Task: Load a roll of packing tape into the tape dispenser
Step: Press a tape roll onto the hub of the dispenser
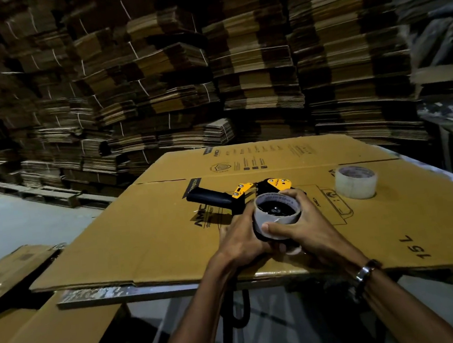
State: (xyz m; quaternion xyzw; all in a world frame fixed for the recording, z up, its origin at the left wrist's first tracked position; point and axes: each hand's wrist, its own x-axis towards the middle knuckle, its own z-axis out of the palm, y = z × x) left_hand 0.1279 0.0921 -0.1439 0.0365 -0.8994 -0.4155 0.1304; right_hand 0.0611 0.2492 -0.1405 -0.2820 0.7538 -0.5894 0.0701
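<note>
A black and yellow tape dispenser [238, 195] lies on its side on a flattened cardboard sheet [143, 243], handle pointing left. A roll of clear packing tape [276, 216] sits over the dispenser's hub. My left hand [240, 242] cups the roll from the left, fingers curled under it. My right hand [305, 224] grips the roll from the right, thumb across its near wall and fingers over its far rim. The lower part of the roll and the hub are hidden by my hands.
A second roll of clear tape [356, 182] stands on the cardboard to the right. The sheet lies on a table whose metal edge [99, 294] shows at the front. More flat cardboard [28, 342] lies lower left. Tall stacks of flattened boxes [238, 73] rise behind.
</note>
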